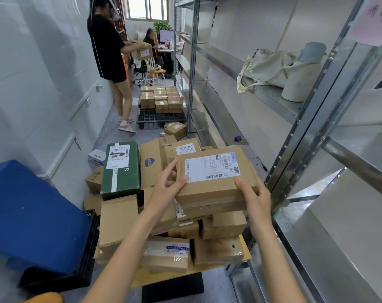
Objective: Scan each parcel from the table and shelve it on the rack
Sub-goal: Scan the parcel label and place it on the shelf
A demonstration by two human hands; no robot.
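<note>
I hold a flat brown cardboard parcel with a white shipping label and barcode facing up, above a heap of parcels on a small table. My left hand grips its left edge, thumb on the label's corner. My right hand grips its right front corner, thumb on top. A dark green box with a white label lies at the heap's left among several brown boxes. The metal rack stands directly to the right. No scanner is in sight.
A blue bin on a black crate sits at my left. A person carrying a box stands in the narrow aisle ahead, by a black pallet stacked with boxes. Cloth bags lie on an upper rack shelf. Another person sits at a far desk.
</note>
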